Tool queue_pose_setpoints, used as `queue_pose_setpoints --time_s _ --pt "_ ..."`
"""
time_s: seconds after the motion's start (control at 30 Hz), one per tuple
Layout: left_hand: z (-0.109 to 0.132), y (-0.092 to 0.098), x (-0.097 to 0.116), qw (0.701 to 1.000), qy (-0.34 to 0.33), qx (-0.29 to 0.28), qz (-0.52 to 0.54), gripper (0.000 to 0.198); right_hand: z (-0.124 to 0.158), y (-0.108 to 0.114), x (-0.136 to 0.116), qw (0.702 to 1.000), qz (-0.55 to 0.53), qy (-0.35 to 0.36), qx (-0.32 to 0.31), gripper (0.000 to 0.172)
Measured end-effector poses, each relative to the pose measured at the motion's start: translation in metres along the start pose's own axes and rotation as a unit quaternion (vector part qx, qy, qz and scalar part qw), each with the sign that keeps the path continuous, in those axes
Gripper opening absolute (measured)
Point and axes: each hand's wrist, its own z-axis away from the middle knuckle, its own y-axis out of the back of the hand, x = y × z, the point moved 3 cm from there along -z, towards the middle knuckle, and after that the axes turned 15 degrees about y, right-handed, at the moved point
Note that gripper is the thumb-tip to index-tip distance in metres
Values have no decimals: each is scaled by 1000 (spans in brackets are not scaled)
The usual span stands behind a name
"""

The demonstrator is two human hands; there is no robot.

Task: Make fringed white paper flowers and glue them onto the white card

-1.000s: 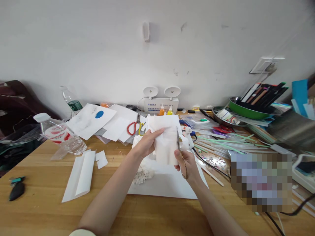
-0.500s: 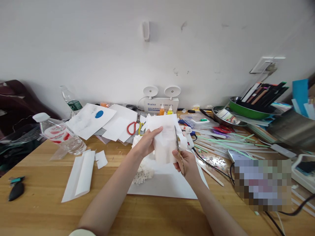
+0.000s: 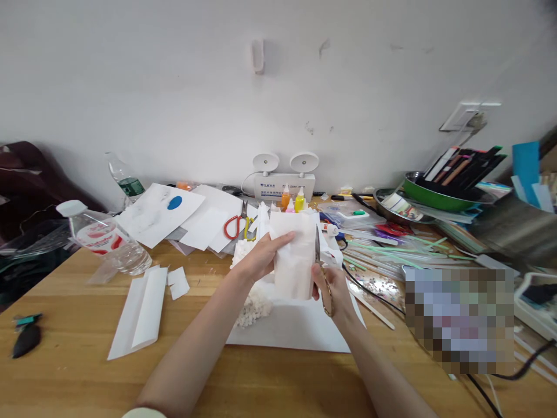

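White folded paper [image 3: 295, 255] is held upright above a flat white sheet [image 3: 296, 322] on the wooden table [image 3: 87, 371], pinched at its left edge by the left hand [image 3: 261, 258]. The right hand [image 3: 331, 287] is closed around gold-handled scissors [image 3: 322, 278], blades at the paper's right edge. Close around lie white shreds [image 3: 252, 307], red-handled scissors [image 3: 235, 225], a water bottle [image 3: 104, 238], paint bottles [image 3: 292, 200] and straws [image 3: 391, 249].

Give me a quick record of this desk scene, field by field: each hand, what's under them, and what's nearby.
left hand: left hand grips folded white paper, held upright above the table
right hand: right hand holds scissors, blades at the paper's right edge
below: white sheet on wooden table; white scraps
nearby left: folded paper strip, water bottle
behind: red scissors
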Motion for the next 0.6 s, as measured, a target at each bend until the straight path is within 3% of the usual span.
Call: queue_pose_setpoints --time_s 0.2,0.43,0.6 --pt "0 -1 -1 1000 -7 -29 4 29 0 0 2 1000 -11 4 -4 55" --pt "-2 -6 -4 998 20 5 61 20 0 0 2 1000 -3 -4 14 59" --pt "-4 -5 -5 997 26 -5 71 20 -1 0 0 1000 2 -16 23 59"
